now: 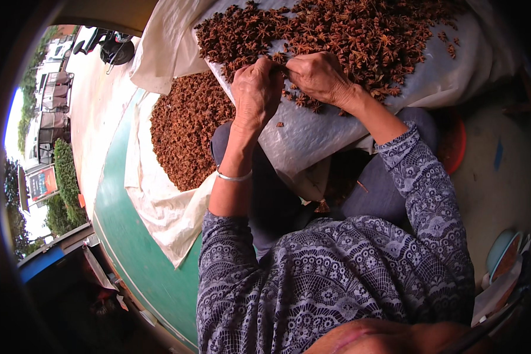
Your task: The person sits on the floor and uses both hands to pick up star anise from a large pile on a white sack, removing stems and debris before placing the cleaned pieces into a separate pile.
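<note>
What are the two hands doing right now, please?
Left hand: closed, pinching a star anise piece at the pile.
Right hand: closed, pinching the same piece.

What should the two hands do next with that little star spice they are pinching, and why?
Probably pull the piece apart or pick it clean, then drop it aside. The left hand and right hand meet fingertip to fingertip on one star anise pod at the near edge of the star anise pile on the white sack. A second heap lies on the cloth to the left.
</note>
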`<move>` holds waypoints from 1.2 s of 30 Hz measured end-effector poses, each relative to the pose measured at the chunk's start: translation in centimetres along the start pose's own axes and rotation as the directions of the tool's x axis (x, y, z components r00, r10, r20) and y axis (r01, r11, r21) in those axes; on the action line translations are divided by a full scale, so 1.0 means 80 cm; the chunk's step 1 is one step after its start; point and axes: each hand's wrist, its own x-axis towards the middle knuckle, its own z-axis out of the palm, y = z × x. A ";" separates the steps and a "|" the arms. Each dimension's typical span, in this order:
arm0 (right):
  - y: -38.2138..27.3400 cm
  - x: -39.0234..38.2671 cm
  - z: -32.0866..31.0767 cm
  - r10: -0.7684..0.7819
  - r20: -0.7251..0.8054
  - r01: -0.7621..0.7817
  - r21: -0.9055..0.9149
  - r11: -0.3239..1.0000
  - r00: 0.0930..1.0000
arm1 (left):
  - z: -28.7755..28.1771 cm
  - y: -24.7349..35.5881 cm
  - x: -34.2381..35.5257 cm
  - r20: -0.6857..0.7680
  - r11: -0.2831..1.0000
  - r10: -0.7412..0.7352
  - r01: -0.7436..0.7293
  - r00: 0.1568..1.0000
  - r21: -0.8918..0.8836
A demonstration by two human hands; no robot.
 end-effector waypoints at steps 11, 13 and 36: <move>-0.003 -0.033 0.043 0.053 0.196 0.027 -0.385 0.922 0.979 | 0.053 -0.090 -0.036 -0.007 0.897 0.193 -0.174 0.981 0.405; -0.008 -0.033 0.045 0.071 0.228 0.033 -0.422 0.906 0.971 | 0.043 -0.076 -0.028 0.228 0.912 0.044 -0.132 0.973 0.387; 0.028 -0.017 0.043 0.133 0.196 -0.058 -0.348 0.936 0.971 | 0.003 0.012 -0.070 0.557 0.822 -0.089 0.376 0.826 -0.427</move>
